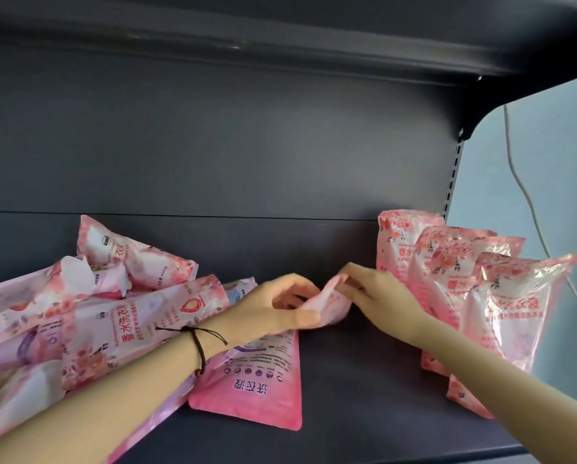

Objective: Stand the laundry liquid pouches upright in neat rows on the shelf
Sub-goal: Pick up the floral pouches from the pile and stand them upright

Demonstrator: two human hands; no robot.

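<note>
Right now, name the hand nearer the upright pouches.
Right. The right hand is just left of the upright pouches; the left hand farther left, both pinching one flat pouch.

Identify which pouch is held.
The pouch lying flat mid-shelf; left hand and right hand pinch its far end. The rest sit in the left heap or right row.

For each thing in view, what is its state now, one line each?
Left pouches: lying in a heap.
Right pouches: standing upright in a row.
Middle pouch: lying flat, top end lifted.
Left hand: grips middle pouch's top.
Right hand: pinches middle pouch's top.
</note>
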